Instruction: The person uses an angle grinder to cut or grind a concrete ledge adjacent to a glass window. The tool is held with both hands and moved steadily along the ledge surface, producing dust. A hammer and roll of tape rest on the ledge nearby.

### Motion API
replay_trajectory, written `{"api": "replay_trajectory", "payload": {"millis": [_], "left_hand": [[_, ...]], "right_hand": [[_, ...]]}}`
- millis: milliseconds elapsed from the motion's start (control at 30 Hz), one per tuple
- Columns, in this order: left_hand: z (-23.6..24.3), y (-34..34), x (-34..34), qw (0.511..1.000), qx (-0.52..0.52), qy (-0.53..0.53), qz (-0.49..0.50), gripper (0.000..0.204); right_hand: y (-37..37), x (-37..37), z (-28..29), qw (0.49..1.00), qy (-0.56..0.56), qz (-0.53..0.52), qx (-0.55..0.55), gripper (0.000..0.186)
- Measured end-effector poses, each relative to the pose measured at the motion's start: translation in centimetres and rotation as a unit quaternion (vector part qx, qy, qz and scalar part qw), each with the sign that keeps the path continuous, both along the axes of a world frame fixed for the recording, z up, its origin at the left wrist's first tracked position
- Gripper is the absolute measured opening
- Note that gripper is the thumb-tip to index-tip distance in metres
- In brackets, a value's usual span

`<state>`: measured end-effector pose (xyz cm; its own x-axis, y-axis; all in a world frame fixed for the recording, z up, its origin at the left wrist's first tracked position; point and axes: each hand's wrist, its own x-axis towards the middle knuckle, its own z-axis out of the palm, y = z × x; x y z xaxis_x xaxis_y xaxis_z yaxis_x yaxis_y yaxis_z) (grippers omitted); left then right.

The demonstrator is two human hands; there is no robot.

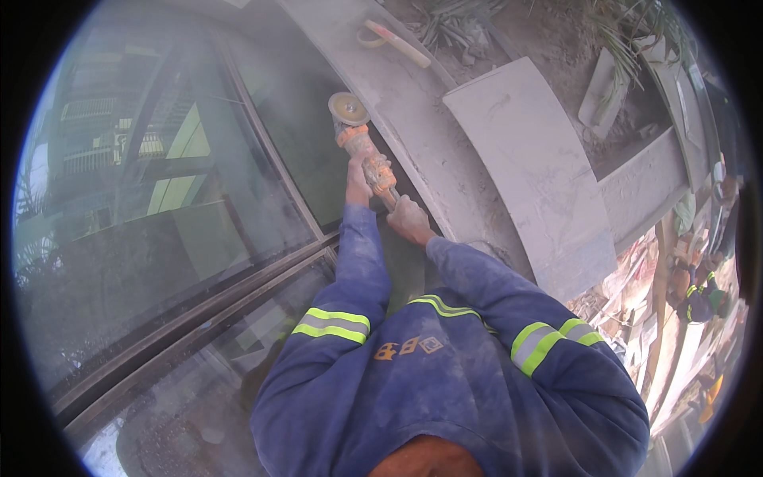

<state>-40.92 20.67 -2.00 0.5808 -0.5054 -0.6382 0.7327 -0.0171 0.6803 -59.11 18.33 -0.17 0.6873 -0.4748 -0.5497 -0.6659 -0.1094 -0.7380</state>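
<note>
Both of my hands hold a dusty orange angle grinder (pixel 380 171), with its round disc (pixel 348 110) at the far end, close to the edge of the grey stone ledge (pixel 441 151). My left hand (pixel 358 181) wraps round the grinder's body from the left. Lower down, my right hand (pixel 410 220) is closed round its rear end. Pale dust covers the tool and my fingers. Whether the disc touches the ledge cannot be made out.
Framed glass panels (pixel 159 183) fill the left side. A large grey slab (pixel 528 159) lies on the ledge to the right. Beyond it are soil, plants (pixel 612 40) and a light-handled tool (pixel 397 44). Another person (pixel 699 298) is among scattered debris at far right.
</note>
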Motion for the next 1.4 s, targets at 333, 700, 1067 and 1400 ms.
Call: {"api": "replay_trajectory", "payload": {"millis": [333,700,1067,1400], "left_hand": [[-1.0,-1.3,1.4,0.999,-0.006,-0.047,-0.002,0.045],[0.2,0.0,-0.6,1.000,0.003,-0.018,0.000,0.048],[-0.8,-0.7,1.3,0.999,-0.017,-0.031,-0.003,0.051],[0.4,0.3,-0.9,1.000,-0.001,-0.010,-0.010,0.049]], "right_hand": [[-1.0,1.2,-0.6,1.000,-0.026,-0.007,-0.007,0.030],[0.1,-0.3,-0.1,1.000,0.004,-0.001,-0.009,0.029],[-0.7,1.2,-0.4,1.000,-0.004,-0.001,-0.008,0.031],[0.2,-0.8,0.4,1.000,0.014,0.002,0.005,0.032]]}}
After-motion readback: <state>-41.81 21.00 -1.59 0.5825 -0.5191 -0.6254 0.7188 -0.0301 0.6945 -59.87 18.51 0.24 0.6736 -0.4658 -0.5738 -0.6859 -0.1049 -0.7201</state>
